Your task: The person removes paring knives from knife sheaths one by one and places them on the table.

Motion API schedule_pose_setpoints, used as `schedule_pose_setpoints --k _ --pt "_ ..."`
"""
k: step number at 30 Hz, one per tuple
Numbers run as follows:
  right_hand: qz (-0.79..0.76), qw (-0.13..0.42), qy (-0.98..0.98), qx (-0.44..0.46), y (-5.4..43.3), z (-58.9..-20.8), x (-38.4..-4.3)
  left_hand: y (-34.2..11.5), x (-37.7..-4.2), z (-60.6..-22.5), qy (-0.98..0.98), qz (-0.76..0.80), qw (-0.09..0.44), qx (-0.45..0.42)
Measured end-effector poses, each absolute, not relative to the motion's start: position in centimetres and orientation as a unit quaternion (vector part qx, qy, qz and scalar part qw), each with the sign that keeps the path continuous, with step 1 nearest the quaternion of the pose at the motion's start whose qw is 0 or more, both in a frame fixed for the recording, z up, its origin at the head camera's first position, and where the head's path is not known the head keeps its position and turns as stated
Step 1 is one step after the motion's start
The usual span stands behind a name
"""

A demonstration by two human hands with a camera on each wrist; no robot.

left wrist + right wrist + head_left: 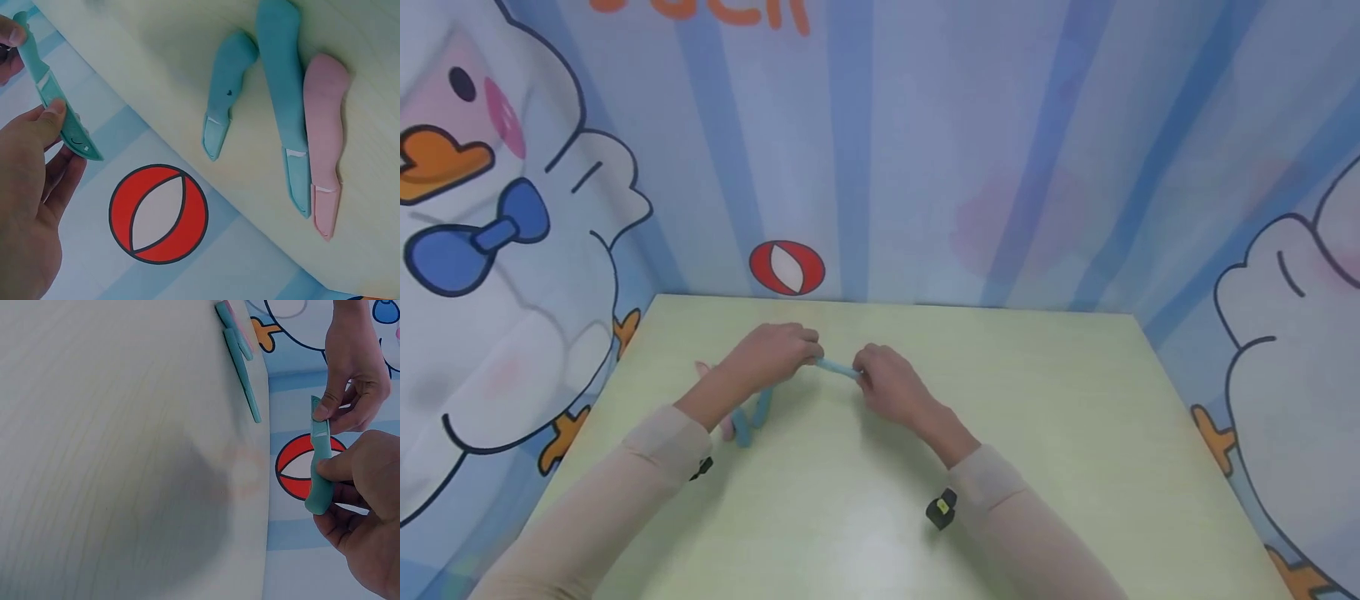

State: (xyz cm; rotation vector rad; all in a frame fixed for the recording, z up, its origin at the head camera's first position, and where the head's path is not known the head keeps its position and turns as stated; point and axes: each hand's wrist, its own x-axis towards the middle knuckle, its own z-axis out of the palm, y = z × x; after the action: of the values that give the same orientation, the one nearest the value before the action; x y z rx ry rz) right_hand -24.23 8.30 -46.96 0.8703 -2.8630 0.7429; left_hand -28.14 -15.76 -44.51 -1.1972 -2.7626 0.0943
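Note:
Both hands hold one small teal knife (837, 368) between them above the far part of the table. My left hand (775, 354) pinches its blade end, which sits in a teal sheath (70, 128) marked with a small smile. The rounded handle (321, 478) is gripped by the fingers and thumb of my right hand (891, 383). Three more sheathed knives lie on the table, partly hidden by my left arm in the head view: a short teal knife (226, 81), a longer teal knife (281, 87) and a pink knife (325, 119) right beside it.
The pale table (1037, 433) meets a blue striped backdrop (910, 167) at its far edge. Printed on the backdrop are a red ball (808, 267) and large white ducks at both sides. A small black device (942, 508) is by the right sleeve.

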Motion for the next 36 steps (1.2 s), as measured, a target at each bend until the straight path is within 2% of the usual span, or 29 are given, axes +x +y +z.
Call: schedule_pose_setpoints --k 11,21,36 --pt "0.243 0.036 -0.923 0.295 9.7 -46.4 -23.7 -15.0 -26.7 -44.2 -0.911 0.006 0.08 -0.405" --pt "0.253 0.046 -0.912 0.321 11.9 -45.7 -23.8 -14.1 -26.2 -44.3 -0.904 -0.018 0.122 -0.41" --pt "0.223 0.034 -0.914 0.338 13.7 -43.3 -24.3 -12.5 -26.2 -43.4 -0.907 -0.046 0.132 -0.397"
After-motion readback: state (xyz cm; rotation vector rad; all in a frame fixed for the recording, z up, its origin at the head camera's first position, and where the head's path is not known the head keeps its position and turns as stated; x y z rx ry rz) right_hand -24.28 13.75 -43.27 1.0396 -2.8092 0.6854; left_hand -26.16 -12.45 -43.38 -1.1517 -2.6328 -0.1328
